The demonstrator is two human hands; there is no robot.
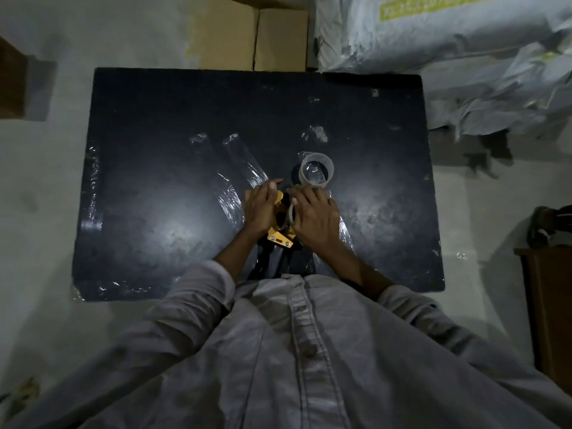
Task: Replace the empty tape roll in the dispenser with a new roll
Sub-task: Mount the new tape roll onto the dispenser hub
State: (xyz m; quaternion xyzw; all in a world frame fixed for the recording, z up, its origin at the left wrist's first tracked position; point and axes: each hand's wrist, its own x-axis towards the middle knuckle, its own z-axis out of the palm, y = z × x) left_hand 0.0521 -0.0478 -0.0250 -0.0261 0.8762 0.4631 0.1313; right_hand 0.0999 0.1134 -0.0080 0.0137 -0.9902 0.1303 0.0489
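A yellow tape dispenser point(280, 238) with a black handle lies on the dark table point(154, 193), handle toward me. My left hand point(261, 207) grips the dispenser's left side. My right hand point(312, 216) closes around a thin grey tape core point(291, 213) sitting in the dispenser's roll seat, partly hidden by my fingers. Just beyond my right hand stands a roll of clear tape point(316, 169), upright on the table and untouched.
Strips of clear tape point(244, 159) are stuck across the table top. A cardboard box point(257, 35) stands behind the table, plastic sacks point(448, 41) at the back right, and a brown cabinet point(548, 305) at the right.
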